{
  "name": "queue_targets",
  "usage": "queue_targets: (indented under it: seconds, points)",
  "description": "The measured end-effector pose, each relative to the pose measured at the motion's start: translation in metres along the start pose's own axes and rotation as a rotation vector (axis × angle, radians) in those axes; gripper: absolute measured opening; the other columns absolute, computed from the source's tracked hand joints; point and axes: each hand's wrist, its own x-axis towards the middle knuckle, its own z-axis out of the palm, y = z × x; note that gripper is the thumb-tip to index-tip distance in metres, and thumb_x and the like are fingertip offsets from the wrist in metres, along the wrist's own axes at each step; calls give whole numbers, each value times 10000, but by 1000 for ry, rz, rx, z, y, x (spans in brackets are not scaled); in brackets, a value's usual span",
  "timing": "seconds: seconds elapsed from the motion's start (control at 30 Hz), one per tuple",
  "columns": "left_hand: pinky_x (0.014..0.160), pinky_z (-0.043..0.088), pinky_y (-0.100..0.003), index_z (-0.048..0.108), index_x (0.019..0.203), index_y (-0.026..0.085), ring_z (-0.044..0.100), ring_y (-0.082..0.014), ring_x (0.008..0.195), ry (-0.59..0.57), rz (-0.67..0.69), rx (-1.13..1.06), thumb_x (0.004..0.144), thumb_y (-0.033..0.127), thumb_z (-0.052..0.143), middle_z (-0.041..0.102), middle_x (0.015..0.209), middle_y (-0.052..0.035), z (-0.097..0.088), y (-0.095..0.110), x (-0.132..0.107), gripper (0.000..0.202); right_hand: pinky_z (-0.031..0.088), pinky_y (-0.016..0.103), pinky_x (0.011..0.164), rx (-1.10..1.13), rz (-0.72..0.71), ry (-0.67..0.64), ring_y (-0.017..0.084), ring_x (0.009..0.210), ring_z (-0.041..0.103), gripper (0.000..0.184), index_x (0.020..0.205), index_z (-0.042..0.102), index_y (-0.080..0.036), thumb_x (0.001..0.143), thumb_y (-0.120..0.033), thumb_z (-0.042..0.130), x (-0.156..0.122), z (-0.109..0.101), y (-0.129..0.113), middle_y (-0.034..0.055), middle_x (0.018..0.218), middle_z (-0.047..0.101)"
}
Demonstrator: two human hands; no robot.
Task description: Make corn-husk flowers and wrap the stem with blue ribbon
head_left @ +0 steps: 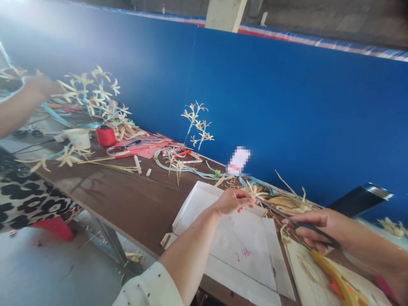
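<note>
My left hand (232, 201) pinches a small cream flower (255, 190) with narrow pointed petals, made of dry strips like husk. It is held above a flattened white cardboard box (232, 238) with "2.46" written on it. My right hand (331, 231) grips dark-handled scissors (315, 230), fingers in the loops, and the blades point left toward the underside of the flower. Whether the blades touch the flower is hard to tell. Below my right hand lies a yellow tool with an orange trigger (341, 278), resembling a glue gun, on a stained sheet (306, 267).
Another person's hand (41, 87) is at far left beside a cluster of cream flowers (92, 91). Two flower stems (195, 123) stand against the blue partition (287, 106). A red thread spool (106, 136), white glue sticks and husk strips (290, 202) litter the brown table (140, 191). A black cylinder (360, 199) leans at right.
</note>
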Motion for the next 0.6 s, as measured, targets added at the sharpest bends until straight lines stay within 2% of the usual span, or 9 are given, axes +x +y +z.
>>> queue_targets:
  seconds: [0.07,0.23,0.6]
  points:
    - [456,330,-186,709,891,100,403,-34,488,-6,1,0,726,459,638,660,825,-85,0,0,0,401,251,224,483,28,1,-43,112,583,374,413,1072,661,-192,762,-464,644,0,0,0,24,685,523]
    - [459,328,-185,710,890,109,410,-34,494,-12,10,0,725,466,635,668,860,-89,0,-2,0,401,230,225,480,51,20,-78,105,567,332,405,1082,653,-198,789,-473,606,0,0,-2,-4,640,463]
    - [454,334,-179,706,923,99,421,-45,517,12,2,26,725,452,638,656,801,-77,2,0,0,411,254,228,456,17,9,-42,110,554,358,391,1052,665,-199,772,-470,628,2,-1,3,18,642,499]
